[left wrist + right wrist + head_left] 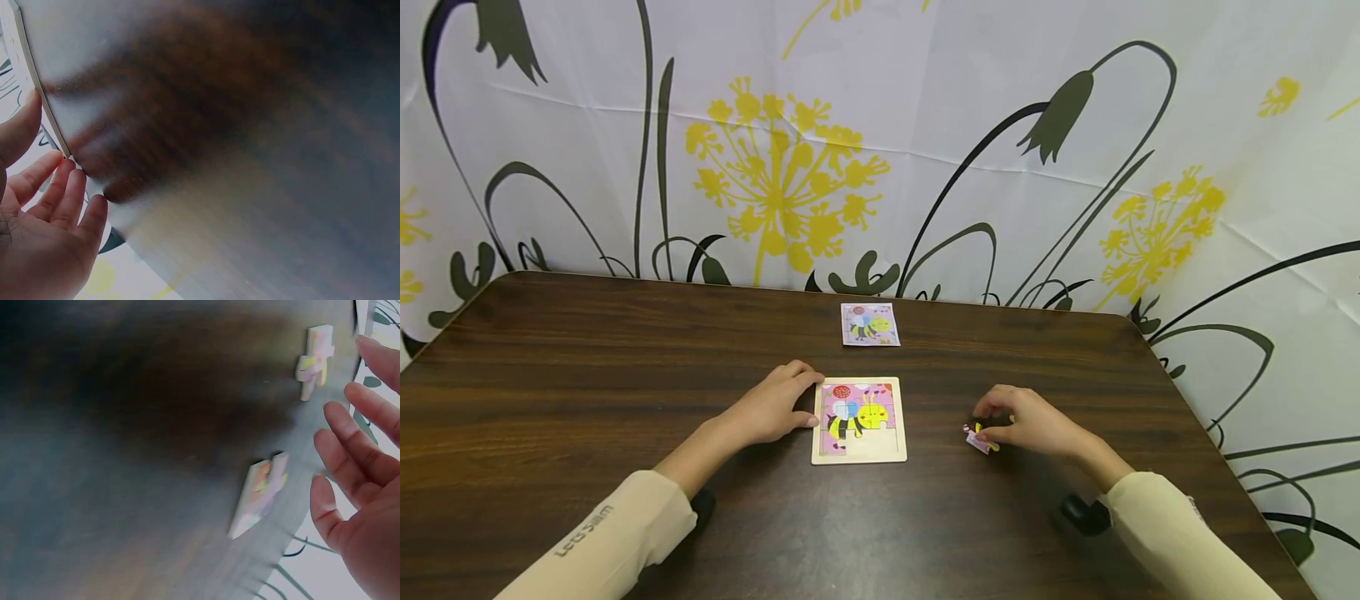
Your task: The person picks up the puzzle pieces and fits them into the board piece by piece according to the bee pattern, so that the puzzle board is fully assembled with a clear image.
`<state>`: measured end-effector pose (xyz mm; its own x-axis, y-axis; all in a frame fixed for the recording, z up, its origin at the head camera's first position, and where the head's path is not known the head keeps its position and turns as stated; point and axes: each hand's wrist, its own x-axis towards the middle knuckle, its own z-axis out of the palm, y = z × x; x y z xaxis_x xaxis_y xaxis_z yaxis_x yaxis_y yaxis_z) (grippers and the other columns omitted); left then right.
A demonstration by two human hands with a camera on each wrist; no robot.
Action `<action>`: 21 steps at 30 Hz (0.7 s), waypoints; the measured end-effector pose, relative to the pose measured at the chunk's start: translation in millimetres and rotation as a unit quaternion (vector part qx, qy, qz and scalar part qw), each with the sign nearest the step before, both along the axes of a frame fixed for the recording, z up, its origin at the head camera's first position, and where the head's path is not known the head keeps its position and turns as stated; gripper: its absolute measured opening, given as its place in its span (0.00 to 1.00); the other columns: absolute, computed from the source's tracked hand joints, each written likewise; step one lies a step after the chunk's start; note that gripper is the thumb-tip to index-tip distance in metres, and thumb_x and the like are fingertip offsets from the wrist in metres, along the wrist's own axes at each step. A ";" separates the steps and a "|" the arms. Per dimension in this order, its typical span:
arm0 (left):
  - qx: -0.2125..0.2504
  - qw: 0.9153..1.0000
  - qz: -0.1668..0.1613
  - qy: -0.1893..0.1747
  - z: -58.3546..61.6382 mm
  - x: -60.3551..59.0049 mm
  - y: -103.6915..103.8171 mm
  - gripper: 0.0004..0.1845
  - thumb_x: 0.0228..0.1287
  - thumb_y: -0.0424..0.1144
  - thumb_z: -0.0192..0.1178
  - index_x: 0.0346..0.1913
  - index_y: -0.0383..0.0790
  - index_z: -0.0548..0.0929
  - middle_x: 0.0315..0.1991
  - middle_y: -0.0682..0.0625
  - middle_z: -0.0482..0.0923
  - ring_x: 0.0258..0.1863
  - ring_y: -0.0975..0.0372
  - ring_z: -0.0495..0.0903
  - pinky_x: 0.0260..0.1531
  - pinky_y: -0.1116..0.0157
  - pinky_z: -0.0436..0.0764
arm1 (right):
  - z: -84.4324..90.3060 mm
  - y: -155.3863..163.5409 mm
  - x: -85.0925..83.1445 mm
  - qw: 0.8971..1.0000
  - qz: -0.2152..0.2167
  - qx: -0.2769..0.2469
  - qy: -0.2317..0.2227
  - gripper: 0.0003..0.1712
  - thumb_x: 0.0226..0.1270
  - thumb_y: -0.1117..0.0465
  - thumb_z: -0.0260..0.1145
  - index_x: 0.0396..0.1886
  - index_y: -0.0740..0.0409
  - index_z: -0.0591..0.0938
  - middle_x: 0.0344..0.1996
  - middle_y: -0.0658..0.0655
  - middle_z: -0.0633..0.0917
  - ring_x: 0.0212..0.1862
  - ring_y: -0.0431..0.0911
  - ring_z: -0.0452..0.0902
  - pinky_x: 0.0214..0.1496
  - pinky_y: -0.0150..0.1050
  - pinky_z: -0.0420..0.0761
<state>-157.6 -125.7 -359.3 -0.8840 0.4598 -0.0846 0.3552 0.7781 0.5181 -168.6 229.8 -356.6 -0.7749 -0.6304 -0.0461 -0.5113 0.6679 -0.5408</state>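
Observation:
A wooden jigsaw tray (859, 458) lies in the middle of the table, its bee picture (842, 408) assembled at the top and left, with bare wood at lower right. My left hand (778, 404) touches the tray's left edge with thumb and fingertips; the left wrist view has these fingers (65, 194) extended along the rim. To the right, my right hand (1026, 421) hovers over loose jigsaw pieces (979, 442), partly hiding them. Two pieces (259, 497) lie on the table in the right wrist view, beside the right hand's spread, slightly bent fingers (353, 456).
A printed bee picture card (870, 325) lies behind the tray near the table's back edge. The dark wood-grain table (587, 358) ends at a flower-patterned curtain (925, 125). Both forearms reach in from the front.

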 end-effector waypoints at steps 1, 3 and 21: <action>0.000 1.000 -0.001 0.000 0.0 0.1 0.0 0.28 0.56 0.38 0.64 0.58 0.29 0.71 0.53 0.39 0.67 0.54 0.48 0.65 0.53 0.51 0.67 | -1.2 1.7 1.7 1.000 -0.005 0.002 0.001 0.10 0.53 0.60 0.71 0.34 0.57 0.81 0.34 0.49 0.79 0.37 0.45 0.72 0.38 0.40 0.74; 0.002 1.000 0.000 0.001 0.2 0.6 0.1 0.28 0.56 0.38 0.64 0.57 0.29 0.71 0.53 0.39 0.67 0.54 0.48 0.65 0.53 0.51 0.67 | -4.1 4.7 4.7 1.000 -0.013 0.009 0.008 0.10 0.52 0.59 0.71 0.34 0.55 0.81 0.33 0.48 0.78 0.37 0.44 0.72 0.38 0.39 0.72; 0.000 1.000 -0.001 0.001 2.6 1.4 0.8 0.28 0.56 0.38 0.64 0.58 0.29 0.70 0.53 0.39 0.67 0.54 0.47 0.65 0.53 0.51 0.67 | -17.4 8.3 20.5 0.995 -0.066 0.016 0.076 0.13 0.47 0.54 0.74 0.30 0.52 0.79 0.31 0.44 0.75 0.37 0.43 0.69 0.37 0.41 0.57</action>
<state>-156.3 -124.9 -356.6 -0.8833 0.4614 -0.0834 0.3575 0.7778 0.5170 -148.0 238.1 -374.0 -0.8500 -0.5235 0.0591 -0.4925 0.7498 -0.4419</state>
